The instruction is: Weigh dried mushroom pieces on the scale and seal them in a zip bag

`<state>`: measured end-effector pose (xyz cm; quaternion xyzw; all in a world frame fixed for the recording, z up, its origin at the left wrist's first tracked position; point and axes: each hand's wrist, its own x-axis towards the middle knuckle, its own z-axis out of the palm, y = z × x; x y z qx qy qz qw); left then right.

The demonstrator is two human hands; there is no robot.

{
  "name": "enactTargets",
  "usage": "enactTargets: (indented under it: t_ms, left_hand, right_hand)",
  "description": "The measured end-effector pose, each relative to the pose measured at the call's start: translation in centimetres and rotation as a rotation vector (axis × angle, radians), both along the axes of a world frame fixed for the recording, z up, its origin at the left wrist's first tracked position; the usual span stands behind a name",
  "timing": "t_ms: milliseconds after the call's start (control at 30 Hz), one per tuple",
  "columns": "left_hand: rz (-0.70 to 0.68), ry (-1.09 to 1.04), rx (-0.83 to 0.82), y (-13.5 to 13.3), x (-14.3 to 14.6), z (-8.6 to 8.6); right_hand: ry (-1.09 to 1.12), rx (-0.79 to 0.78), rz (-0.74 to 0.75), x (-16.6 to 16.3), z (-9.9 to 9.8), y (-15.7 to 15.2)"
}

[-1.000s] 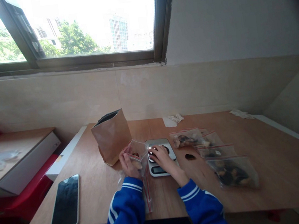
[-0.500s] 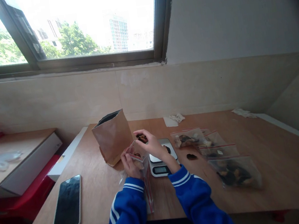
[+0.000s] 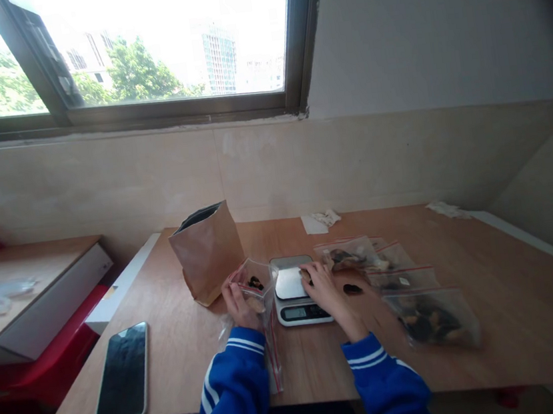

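My left hand [image 3: 240, 307] grips a clear zip bag [image 3: 266, 295] by its red-striped mouth, left of a small white kitchen scale [image 3: 284, 319]. Inside the bag's opening lies a dark, curled dried slice [image 3: 254, 283]. Over the right side of the scale's plate, my right hand [image 3: 324, 290] has its fingertips closed around another brownish-black dried piece [image 3: 306, 278], partly hidden by the fingers. A single dark dried piece [image 3: 352, 289] rests on the table just right of that hand. Behind my left hand stands an open brown paper pouch [image 3: 210, 252].
Several zip bags of dried pieces [image 3: 434, 315] lie at the right. A phone [image 3: 121, 380] with a charging cable is near the left front edge. White paper [image 3: 314, 224] lies at the back, below the window. More empty-looking bags [image 3: 275, 368] hang toward the front edge.
My right hand has moved from above the zip bag to the right side of the scale. The dried piece it held is now in the bag, and its fingers close on another on the plate.
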<state>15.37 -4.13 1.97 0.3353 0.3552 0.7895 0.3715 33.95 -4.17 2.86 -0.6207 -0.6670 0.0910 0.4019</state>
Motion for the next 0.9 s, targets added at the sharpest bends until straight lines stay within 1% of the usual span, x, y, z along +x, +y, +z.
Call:
enactTargets:
  t_ms: [67, 133, 200, 267, 300, 367, 433, 467, 500, 567, 633, 733, 800, 833, 900]
  left_hand:
    - [-0.004, 0.001, 0.027, -0.1, 0.0, 0.1]
    - [-0.005, 0.007, 0.066, -0.2, 0.0, 0.1]
    - [0.001, 0.032, 0.100, -0.3, 0.0, 0.1]
    - [0.014, 0.083, 0.126, -0.5, 0.0, 0.1]
    - [0.022, 0.110, 0.140, -0.6, 0.0, 0.1]
    - [0.032, 0.153, 0.178, -0.9, 0.1, 0.2]
    - [0.034, 0.175, 0.223, -1.3, 0.1, 0.4]
    - [0.037, 0.187, 0.238, -1.4, 0.1, 0.4]
    - [0.044, 0.201, 0.245, -1.6, 0.1, 0.5]
    - [0.073, 0.219, 0.251, -1.7, 0.2, 0.5]
    - [0.103, 0.212, 0.272, -1.7, 0.2, 0.6]
    - [0.138, 0.178, 0.323, -1.6, 0.4, 1.3]
    - [0.153, 0.149, 0.315, -1.7, 0.7, 2.1]
    - [0.163, 0.138, 0.287, -1.9, 0.9, 2.5]
    - [0.164, 0.140, 0.187, -2.7, 1.4, 3.5]
  right_hand:
    - [0.060, 0.012, 0.027, 0.3, -0.2, -0.3]
    - [0.160, 0.055, 0.060, -0.1, 0.8, -0.6]
    - [0.284, 0.088, 0.093, -1.0, 2.9, -0.9]
    - [0.380, 0.092, 0.165, -2.2, 5.6, -1.4]
    - [0.384, 0.092, 0.227, -2.9, 7.0, -1.6]
    - [0.302, 0.033, 0.419, -4.0, 9.4, -2.1]
    - [0.204, -0.002, 0.555, -4.6, 11.0, -2.5]
    - [0.176, -0.004, 0.577, -4.7, 11.3, -2.7]
    - [0.169, 0.006, 0.565, -4.7, 11.4, -3.0]
    - [0.205, 0.029, 0.479, -4.3, 10.9, -3.7]
    - [0.277, 0.025, 0.373, -4.0, 9.5, -4.8]
    - [0.395, -0.053, 0.256, -4.3, 6.6, -6.6]
    - [0.457, -0.103, 0.252, -5.2, 5.1, -7.5]
    - [0.489, -0.112, 0.258, -5.7, 4.7, -7.8]
    - [0.564, -0.095, 0.247, -6.9, 4.6, -8.0]
